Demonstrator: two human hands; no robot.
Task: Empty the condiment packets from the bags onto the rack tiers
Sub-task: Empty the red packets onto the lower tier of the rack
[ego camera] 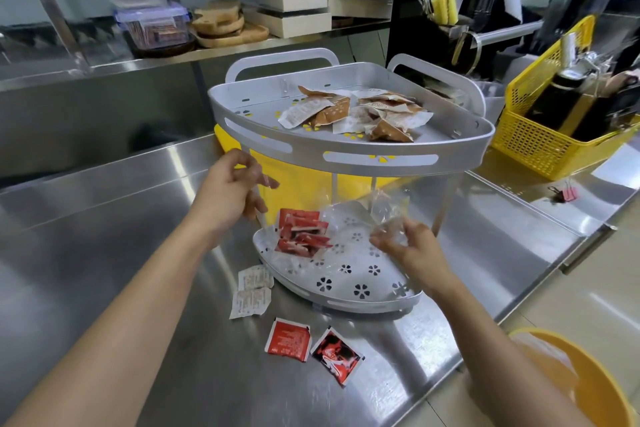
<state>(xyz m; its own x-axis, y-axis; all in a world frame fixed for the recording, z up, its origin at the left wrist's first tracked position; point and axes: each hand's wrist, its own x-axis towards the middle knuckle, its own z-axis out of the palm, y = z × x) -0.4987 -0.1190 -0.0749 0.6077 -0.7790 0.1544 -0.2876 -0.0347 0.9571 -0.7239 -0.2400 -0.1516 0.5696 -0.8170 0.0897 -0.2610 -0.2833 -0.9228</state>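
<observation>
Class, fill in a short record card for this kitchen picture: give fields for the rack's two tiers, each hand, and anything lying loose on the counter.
top tier: heap of brown and white packets
bottom tier: pile of red packets
left hand: open, by the rack's front-left post
right hand: grip shut on clear plastic bag over the bottom tier
counter: two white packets, two red packets off the rack
</observation>
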